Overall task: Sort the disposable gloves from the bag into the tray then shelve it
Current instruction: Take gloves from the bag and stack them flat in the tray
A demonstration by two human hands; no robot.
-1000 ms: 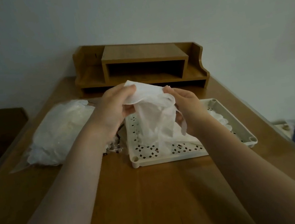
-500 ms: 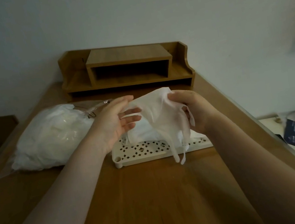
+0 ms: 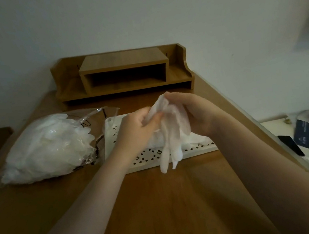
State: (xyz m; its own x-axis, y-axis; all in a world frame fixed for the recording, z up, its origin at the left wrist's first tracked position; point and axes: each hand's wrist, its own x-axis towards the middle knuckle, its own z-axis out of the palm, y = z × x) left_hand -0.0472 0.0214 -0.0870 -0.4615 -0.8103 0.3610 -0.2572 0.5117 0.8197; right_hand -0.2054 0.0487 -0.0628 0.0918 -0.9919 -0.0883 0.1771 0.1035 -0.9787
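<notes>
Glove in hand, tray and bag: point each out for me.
glove (image 3: 174, 132), head view, on its hanging middle.
tray (image 3: 192, 152), head view, on its near rim.
bag (image 3: 48, 148), head view, on the glove-filled bulge.

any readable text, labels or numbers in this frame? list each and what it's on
None readable.
Dark blue card on the side surface at right: pale print, too small and blurred to read.
Clear bag of gloves: black markings near its opening, not legible.
White tray, held glove, wooden shelf: no text visible.
</notes>
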